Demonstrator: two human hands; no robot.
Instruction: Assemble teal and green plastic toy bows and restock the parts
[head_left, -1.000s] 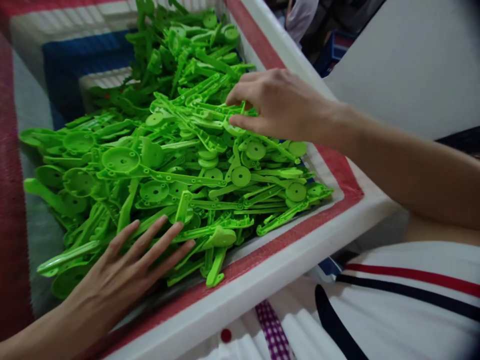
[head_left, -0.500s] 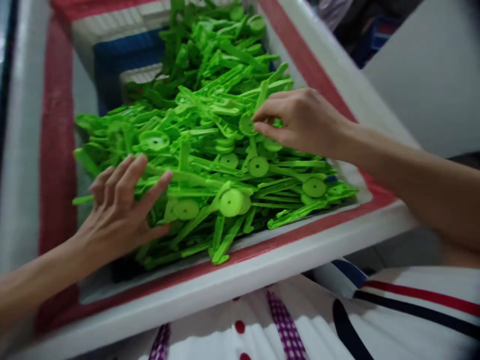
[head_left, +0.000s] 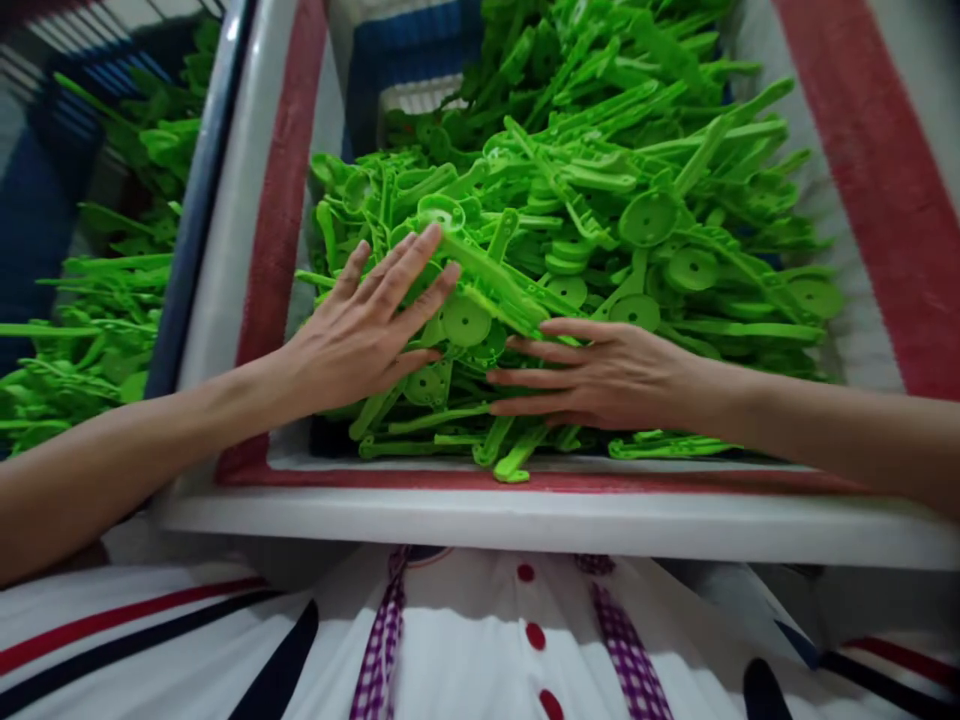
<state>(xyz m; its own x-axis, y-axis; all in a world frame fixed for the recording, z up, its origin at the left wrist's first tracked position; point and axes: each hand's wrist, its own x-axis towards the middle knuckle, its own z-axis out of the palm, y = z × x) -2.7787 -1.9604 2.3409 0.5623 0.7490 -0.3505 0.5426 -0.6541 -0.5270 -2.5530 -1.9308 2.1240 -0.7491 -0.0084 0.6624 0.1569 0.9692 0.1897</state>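
Half a second ago our right hand (head_left: 607, 375) had its fingertips close together by a round green end, well away from our left hand (head_left: 352, 335). Now it has opened out and come close to our left hand — the fingertips of the two almost meet. For the work we have in hand, this seems to mean that both hands are smoothing or pushing the pile, not picking out one piece.

Our left hand is open, its fingers spread over the green pieces. Our right hand is open too, its fingers long and nearly straight, pointing at the left one. We see nothing gripped in either hand, but we cannot tell how hard they press.

The pile of green pieces (head_left: 585, 180) lies under our fingers and beyond both hands. A long green strip (head_left: 495, 278) runs from our left fingertips toward our right ones. The pieces are bright green and thin, with long arms. Many have a flat round end (head_left: 649, 218) with a small hole in the middle. They lie every which way, all in a jumble.

The white rim (head_left: 525, 522) of the box is on our side of both hands, with a red band (head_left: 862, 170) inside it. Past our left hand, across a dark blue edge (head_left: 199, 200), sit more green pieces (head_left: 105, 290).
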